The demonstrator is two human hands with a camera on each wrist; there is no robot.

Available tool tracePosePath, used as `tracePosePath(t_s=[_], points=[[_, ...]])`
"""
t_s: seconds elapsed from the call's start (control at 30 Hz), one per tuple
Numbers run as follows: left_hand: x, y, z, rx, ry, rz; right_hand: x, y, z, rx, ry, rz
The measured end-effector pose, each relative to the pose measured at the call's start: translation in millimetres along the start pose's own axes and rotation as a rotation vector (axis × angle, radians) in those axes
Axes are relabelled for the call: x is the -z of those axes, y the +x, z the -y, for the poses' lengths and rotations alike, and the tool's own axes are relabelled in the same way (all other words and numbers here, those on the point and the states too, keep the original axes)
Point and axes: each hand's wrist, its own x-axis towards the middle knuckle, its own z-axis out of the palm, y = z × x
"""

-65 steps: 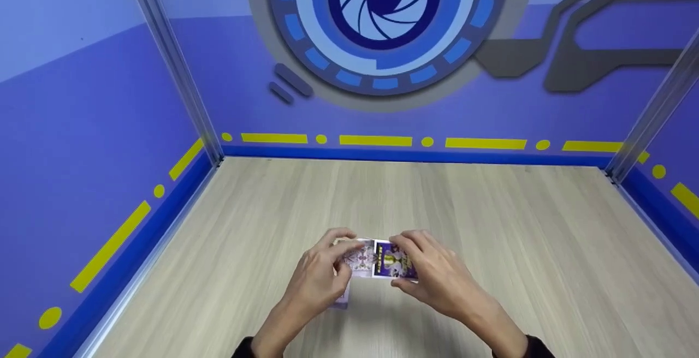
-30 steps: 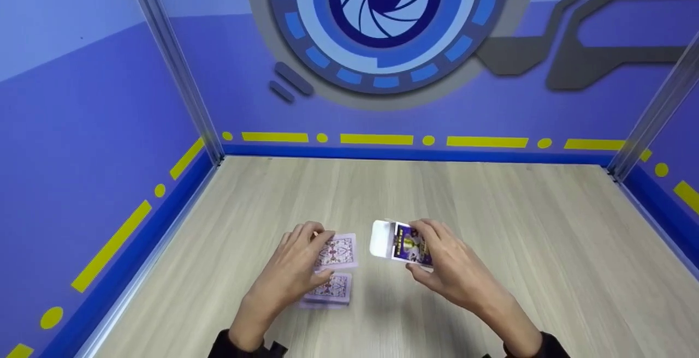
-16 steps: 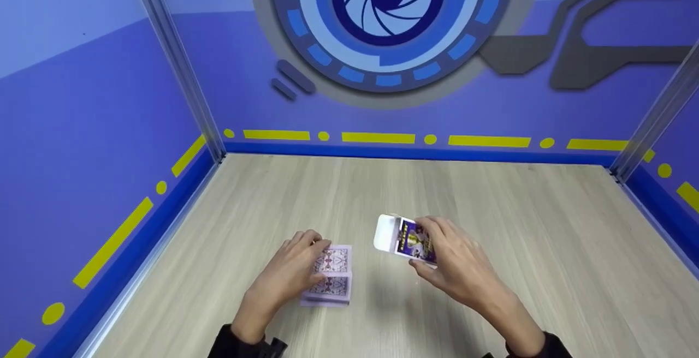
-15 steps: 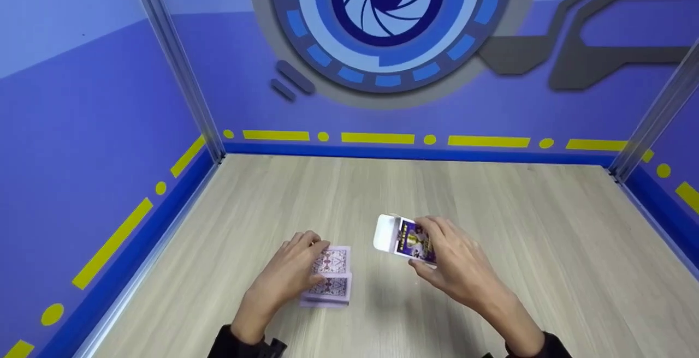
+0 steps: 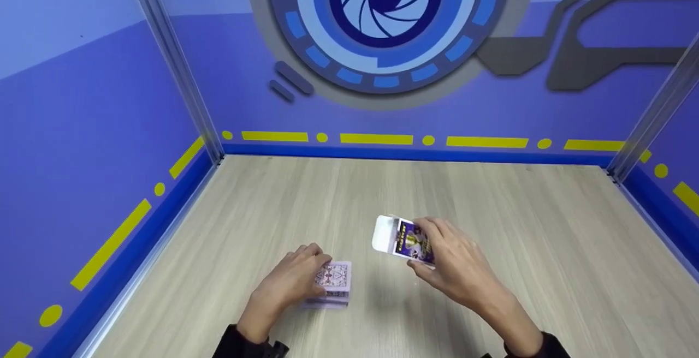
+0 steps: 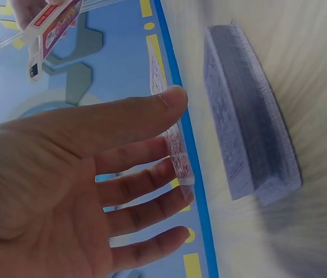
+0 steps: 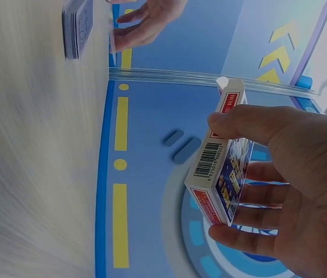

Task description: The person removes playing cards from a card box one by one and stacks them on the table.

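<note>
My left hand point(image 5: 295, 276) pinches a thin playing card or small batch of cards point(image 5: 335, 274) by its edges, thumb on the near side and fingers on the far side. Below it, a deck of cards point(image 6: 227, 116) with patterned backs lies on the table; the left wrist view shows a gap between the held cards and the deck. To the right, my right hand point(image 5: 456, 254) grips a purple-and-white card box point(image 5: 413, 240) raised over the table. The box's white end flap stands open toward the left, and its barcode side shows in the right wrist view.
The wood-grain table point(image 5: 491, 210) is enclosed by a blue back wall point(image 5: 218, 74) and side walls with yellow dashes. Metal corner posts point(image 5: 175, 69) rise at the back corners.
The hands were together at the box; they moved apart as the cards came out of it. My left hand then carried them nearer, over the deck. The box shifted slightly right and away.
</note>
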Motion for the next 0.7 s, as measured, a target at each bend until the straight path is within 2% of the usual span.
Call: tracePosePath(t_s=[0.4, 0.7], points=[[-10.8, -0.7, 2.2, 0.047, -0.033, 0.058, -2.3, -1, 1, 0.013, -0.011, 0.009], [-12.8, 1.7, 2.9, 0.060, -0.052, 0.087, -1.6, 0, 3, -0.019, -0.014, 0.029]])
